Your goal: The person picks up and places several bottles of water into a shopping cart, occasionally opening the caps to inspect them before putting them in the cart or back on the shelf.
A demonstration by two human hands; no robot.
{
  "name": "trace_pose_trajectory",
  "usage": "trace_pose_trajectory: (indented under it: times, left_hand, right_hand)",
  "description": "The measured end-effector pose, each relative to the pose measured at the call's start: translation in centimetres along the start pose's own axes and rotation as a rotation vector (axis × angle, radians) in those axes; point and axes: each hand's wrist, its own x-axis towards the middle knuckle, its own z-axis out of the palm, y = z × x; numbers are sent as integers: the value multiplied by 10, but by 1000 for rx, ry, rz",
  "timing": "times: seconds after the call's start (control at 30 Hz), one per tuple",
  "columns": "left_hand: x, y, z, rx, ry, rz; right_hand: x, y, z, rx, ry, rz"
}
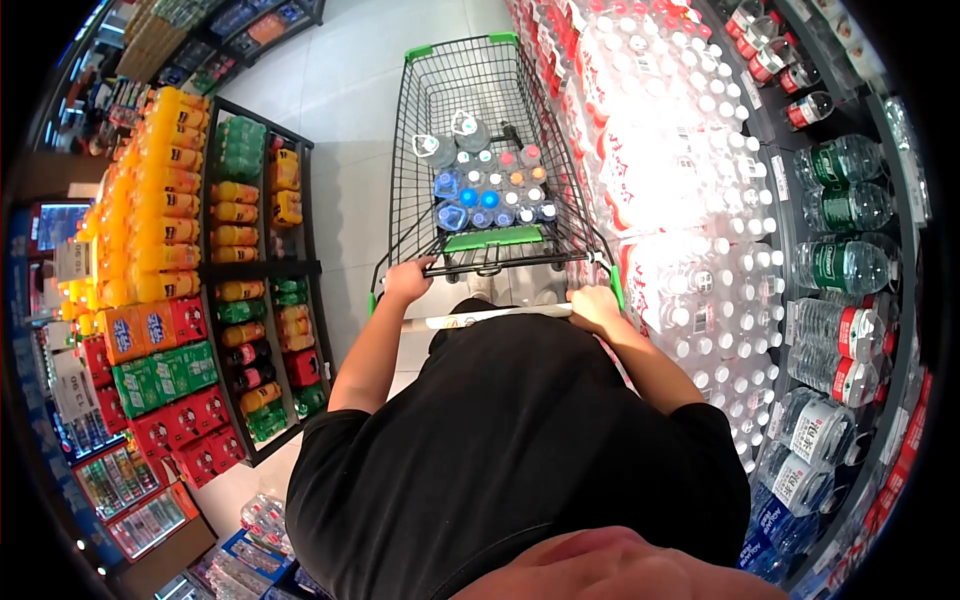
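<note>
A wire shopping cart (pixel 497 240) with green corner pieces stands in front of me, with several water bottles (pixel 490 180) in its near part, their caps blue, white, red and orange. My left hand (pixel 408 281) is closed on the cart's frame at the near left corner. On the right, my right hand (pixel 594 307) is closed at the right end of the pale handle bar (pixel 487 316), which runs across close to my black shirt. The fingertips of my right hand are partly hidden.
Stacked packs of white-capped bottles (pixel 690 290) line the right side, close to the cart. Beyond them is a shelf of large water bottles (pixel 845 267). Orange drinks (pixel 165 200) and red cartons (pixel 190 430) fill a display on the left. Pale floor tiles (pixel 345 130) lie between.
</note>
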Motion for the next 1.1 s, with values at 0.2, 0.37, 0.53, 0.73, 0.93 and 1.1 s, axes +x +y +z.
trace_pose_trajectory:
  times: [0.2,0.37,0.53,0.73,0.93,1.1]
  left_hand:
    - [2,-1,0,4,-7,-6]
    - [15,-9,-2,-1,21,2]
    - [30,-16,-15,-3,25,0]
    - [50,-26,-32,6,20,-5]
    - [75,-35,-50,36,6,10]
    - [93,-46,-59,34,85,72]
  right_hand:
    - [3,1,-4,26,-17,-20]
    - [16,0,-10,-2,-22,-43]
    - [29,-5,-24,10,11,-38]
    - [51,-10,-36,-3,31,-33]
    - [74,-11,-46,-6,88,-14]
    - [95,-10,-47,-10,138,9]
